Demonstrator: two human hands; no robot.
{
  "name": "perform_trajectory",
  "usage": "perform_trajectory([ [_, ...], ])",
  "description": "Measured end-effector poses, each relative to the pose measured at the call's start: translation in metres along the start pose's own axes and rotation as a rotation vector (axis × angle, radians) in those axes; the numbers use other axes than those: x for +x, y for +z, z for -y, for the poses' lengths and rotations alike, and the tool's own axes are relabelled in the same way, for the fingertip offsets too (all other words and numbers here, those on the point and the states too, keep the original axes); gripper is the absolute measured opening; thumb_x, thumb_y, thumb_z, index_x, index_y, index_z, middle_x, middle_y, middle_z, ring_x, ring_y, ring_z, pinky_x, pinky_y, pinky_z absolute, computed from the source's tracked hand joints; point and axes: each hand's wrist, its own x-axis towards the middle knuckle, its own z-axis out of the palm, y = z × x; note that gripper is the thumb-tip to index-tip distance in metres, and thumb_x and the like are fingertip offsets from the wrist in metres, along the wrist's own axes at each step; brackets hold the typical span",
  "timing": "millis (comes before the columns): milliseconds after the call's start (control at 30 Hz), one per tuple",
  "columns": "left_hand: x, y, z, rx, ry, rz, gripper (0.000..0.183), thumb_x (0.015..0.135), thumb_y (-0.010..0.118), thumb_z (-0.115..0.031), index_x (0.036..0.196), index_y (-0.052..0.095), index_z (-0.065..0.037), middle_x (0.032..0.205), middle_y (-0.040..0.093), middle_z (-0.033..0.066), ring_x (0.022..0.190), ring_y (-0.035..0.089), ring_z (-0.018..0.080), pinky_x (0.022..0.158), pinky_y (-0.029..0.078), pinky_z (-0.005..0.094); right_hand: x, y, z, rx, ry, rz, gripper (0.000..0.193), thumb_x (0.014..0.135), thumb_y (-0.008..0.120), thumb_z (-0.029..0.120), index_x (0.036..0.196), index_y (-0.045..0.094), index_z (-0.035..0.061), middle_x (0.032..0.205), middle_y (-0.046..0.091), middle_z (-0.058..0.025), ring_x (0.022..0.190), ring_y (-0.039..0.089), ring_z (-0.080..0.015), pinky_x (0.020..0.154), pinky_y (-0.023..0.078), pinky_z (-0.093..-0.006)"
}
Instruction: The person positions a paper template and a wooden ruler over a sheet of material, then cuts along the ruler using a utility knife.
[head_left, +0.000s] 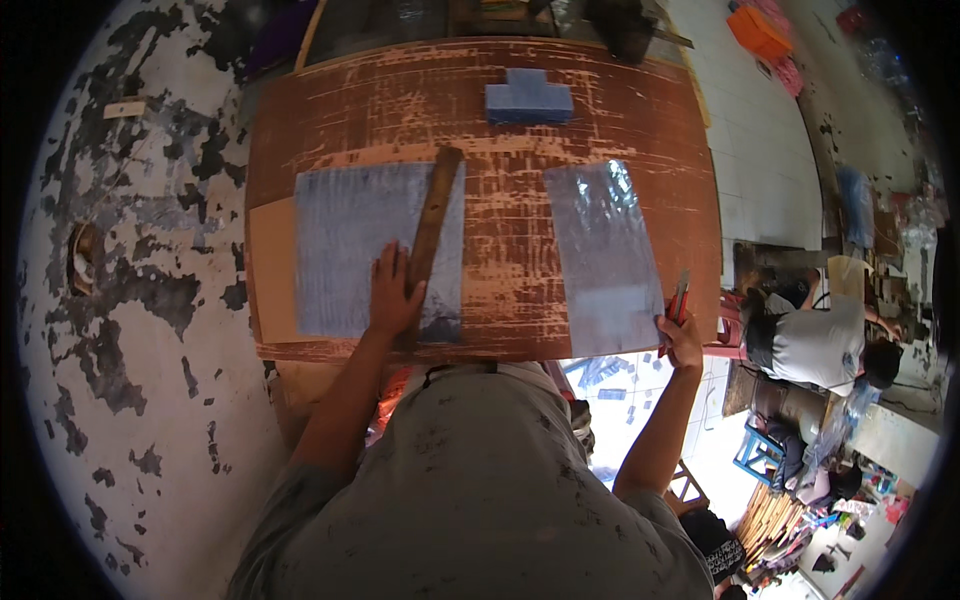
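Note:
On the brown board (510, 270) in front of me lies a roughly square blue-grey sheet (350, 220). A worn wooden strip (434, 210) slants across its right part. My left hand (396, 292) rests on this sheet with fingers stretched out, its thumb side against the strip. To the right lies a second, glossy grey-blue sheet (603, 250). At its lower right corner my right hand (684, 340) is closed around a red utility knife (680, 298), which points away from me. I cannot tell whether these fingers also grip the sheet.
A stack of small blue pieces (528, 103) sits at the board's far side. Brown cardboard (273, 265) lies under the left sheet. A peeling wall (150, 300) stands close on the left. At the right, another person (815, 338) bends over; scraps (610, 393) litter the floor.

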Motion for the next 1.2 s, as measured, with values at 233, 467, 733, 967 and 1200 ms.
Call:
perform_trajectory([
  [233,-0.017,0.001,-0.021,0.064,-0.038,-0.091,0.076,0.098,0.07,-0.033,0.158,0.043,0.006,0.17,0.029,0.0265,0.155,0.033,0.0442,0.124,0.027,0.0592,0.049,-0.108,0.016,-0.241,-0.017,-0.191,0.031,0.092,0.084,0.019,0.116,0.07,0.0055,0.077,0.057,0.0052,0.058,0.046,-0.0057,0.05,0.035,-0.0248],
  [467,-0.026,0.006,-0.034,0.048,-0.086,-0.132,0.075,0.095,0.074,-0.034,0.153,0.049,0.006,0.167,0.035,0.0258,0.153,0.036,0.0432,0.121,0.031,0.059,0.121,-0.197,0.007,-0.621,-0.021,-0.168,0.041,0.093,0.084,0.027,0.121,0.069,0.002,0.082,0.062,0.0016,0.069,0.061,-0.0101,0.061,0.057,-0.0307],
  [733,-0.052,0.007,-0.044,0.165,-0.209,-0.123,0.069,0.095,0.078,-0.033,0.149,0.056,0.002,0.149,0.051,0.0261,0.136,0.051,0.0426,0.11,0.043,0.0533,0.133,-0.187,-0.041,-0.361,-0.017,-0.179,0.027,0.095,0.082,0.025,0.104,0.068,0.0035,0.08,0.06,0.0031,0.066,0.056,-0.0096,0.057,0.048,-0.0282],
  [967,-0.045,0.01,-0.052,-0.027,-0.346,-0.179,0.06,0.093,0.08,-0.027,0.144,0.061,-0.001,0.128,0.056,0.0229,0.12,0.057,0.0407,0.103,0.048,0.0511,0.124,-0.166,-0.023,-0.771,-0.079,-0.312,0.028,0.093,0.081,0.023,0.105,0.073,-0.0008,0.079,0.065,-0.0005,0.067,0.062,-0.0154,0.063,0.05,-0.0358],
  [1200,-0.048,0.012,-0.044,-0.262,-0.628,-0.173,0.064,0.084,0.088,-0.025,0.138,0.062,-0.003,0.119,0.058,0.0179,0.112,0.06,0.0367,0.099,0.051,0.0488,0.069,-0.063,0.006,-0.835,-0.282,-0.661,0.025,0.093,0.077,0.024,0.101,0.075,0.0012,0.088,0.076,-0.0167,0.086,0.076,-0.0331,0.076,0.055,-0.0468],
])
